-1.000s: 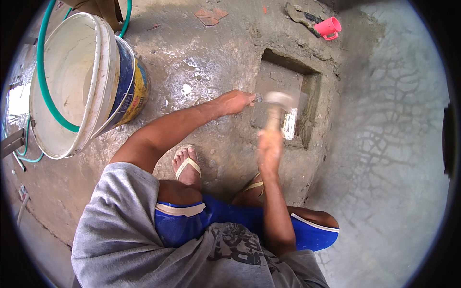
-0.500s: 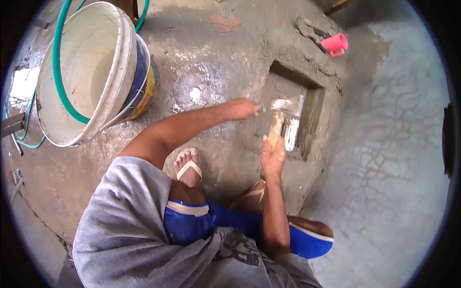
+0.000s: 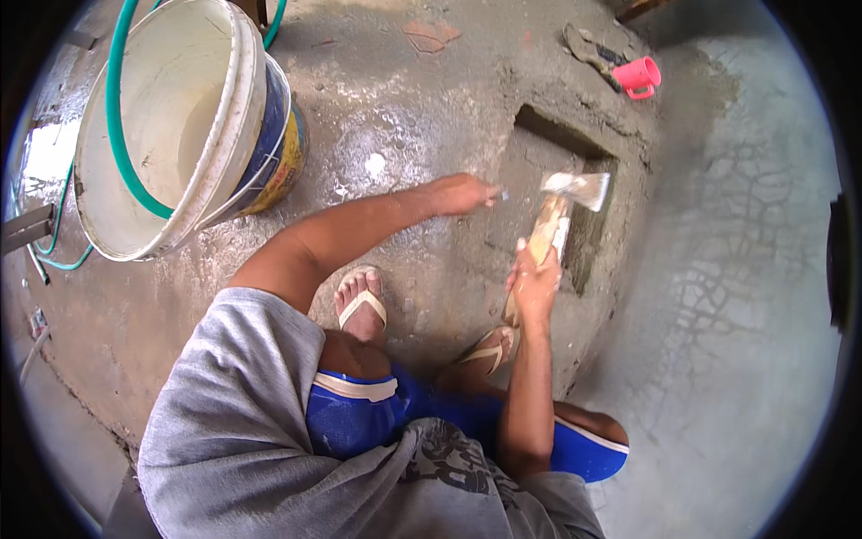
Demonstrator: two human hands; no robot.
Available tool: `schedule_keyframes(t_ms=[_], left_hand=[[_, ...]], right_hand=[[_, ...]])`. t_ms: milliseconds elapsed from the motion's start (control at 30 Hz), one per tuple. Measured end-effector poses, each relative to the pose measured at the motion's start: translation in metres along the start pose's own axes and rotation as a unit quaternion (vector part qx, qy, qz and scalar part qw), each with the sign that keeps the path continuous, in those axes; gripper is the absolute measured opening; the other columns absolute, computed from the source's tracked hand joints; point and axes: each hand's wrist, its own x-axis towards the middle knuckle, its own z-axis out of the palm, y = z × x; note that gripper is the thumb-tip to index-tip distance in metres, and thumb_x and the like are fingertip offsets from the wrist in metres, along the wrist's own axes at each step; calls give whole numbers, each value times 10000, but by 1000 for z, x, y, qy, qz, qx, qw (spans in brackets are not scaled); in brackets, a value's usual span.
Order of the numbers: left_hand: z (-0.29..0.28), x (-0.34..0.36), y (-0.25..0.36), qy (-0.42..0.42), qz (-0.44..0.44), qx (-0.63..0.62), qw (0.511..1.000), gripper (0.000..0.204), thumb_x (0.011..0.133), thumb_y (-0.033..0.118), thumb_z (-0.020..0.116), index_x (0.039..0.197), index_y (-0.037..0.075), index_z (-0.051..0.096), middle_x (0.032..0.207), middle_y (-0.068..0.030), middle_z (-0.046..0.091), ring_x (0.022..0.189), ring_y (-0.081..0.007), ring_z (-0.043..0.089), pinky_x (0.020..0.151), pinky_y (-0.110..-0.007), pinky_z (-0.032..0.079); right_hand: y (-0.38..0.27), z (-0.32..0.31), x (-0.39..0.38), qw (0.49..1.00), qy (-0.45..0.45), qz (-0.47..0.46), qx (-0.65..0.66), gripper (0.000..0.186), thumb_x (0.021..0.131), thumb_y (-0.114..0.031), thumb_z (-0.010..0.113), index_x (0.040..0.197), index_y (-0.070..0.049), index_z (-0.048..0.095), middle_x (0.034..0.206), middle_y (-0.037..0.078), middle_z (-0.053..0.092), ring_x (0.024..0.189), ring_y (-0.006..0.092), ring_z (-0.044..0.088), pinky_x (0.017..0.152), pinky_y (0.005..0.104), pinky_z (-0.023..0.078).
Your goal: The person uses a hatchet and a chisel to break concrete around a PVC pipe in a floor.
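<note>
Conc. floor (image 3: 417,269), hands (image 3: 462,194) clenched, R (image 3: 536,283) w/ hatchet (image 3: 549,223)

- Axe-like tool (image 3: 553,210): tan handle, grey head smeared whitish.
- Small piece (image 3: 505,195) at the left hand (image 3: 462,194): pale bluish-grey end.
- Bucket (image 3: 193,126): off-white inside; dark blue and yellow outside.
- Hose (image 3: 117,117): green.
- Mug (image 3: 637,75): bright pink.
- Shards (image 3: 431,37), toward the floor's far edge: dull orange-red.
- Floor (image 3: 422,269): grey-brown, pale mottling.
- Surface along the floor's right edge (image 3: 718,180): pale blue-grey, darker net-like lines.
- Shirt (image 3: 229,386): grey, dark print.
- Shorts (image 3: 350,422): blue, cream trim.
- Sandal straps (image 3: 363,297): cream.
</note>
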Motion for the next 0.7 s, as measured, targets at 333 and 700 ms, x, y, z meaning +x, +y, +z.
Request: schedule_keyframes(t_ms=[333,700], left_hand=[[-20,4,15,-3,164,133,977,266,974,269,608,1047,16,573,1034,-205,653,995,-443,619,793,-502,496],[0,-54,4,139,88,-22,986,164,993,203,575,1067,104,681,1231,-46,703,1163,-209,662,1014,-379,532]], right_hand=[[13,-1,14,978,43,14,203,194,999,-223,621,1006,-56,521,696,32,526,471,121,510,413,273,445],[50,17,22,973,18,87,215,210,983,-235,649,1007,-82,507,678,26,534,462,124,513,401,283,435]])
